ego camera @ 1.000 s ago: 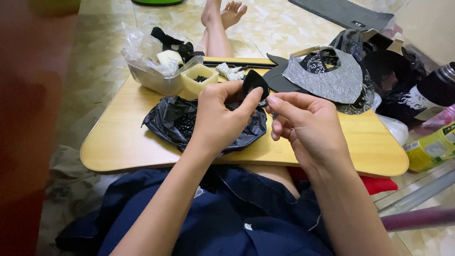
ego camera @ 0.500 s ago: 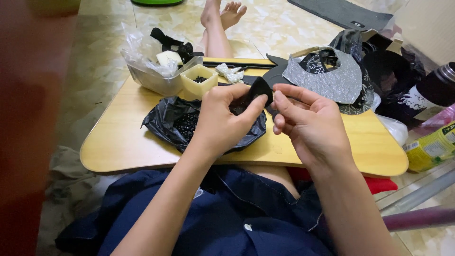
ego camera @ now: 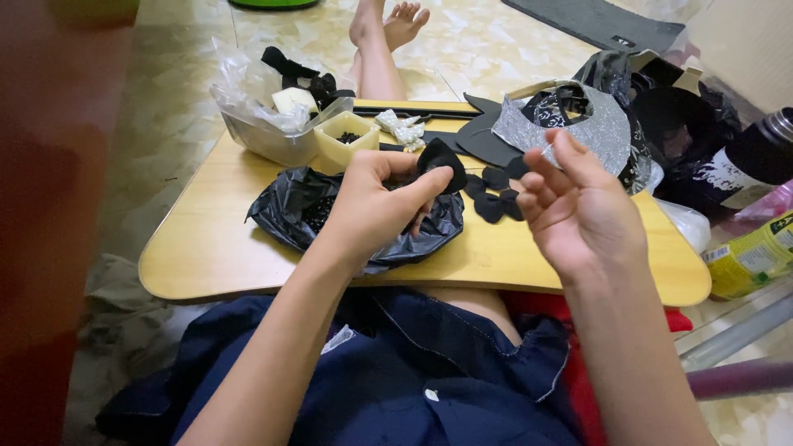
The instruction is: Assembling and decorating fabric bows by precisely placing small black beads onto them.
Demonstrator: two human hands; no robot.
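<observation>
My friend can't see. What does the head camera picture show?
The left hand pinches a small black piece over a low wooden table, and the right hand is raised beside it, apart from it. Under the hands lie a black bag and more black pieces; behind are a yellow tub and grey glitter fabric.

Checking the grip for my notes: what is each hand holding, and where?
Left hand pinches a small black fabric piece by its lower edge; right hand shows nothing visible.

Low wooden table [ego camera: 231, 256], black plastic bag [ego camera: 289, 211], yellow tub [ego camera: 347, 144], black fabric pieces [ego camera: 491, 202]
</observation>
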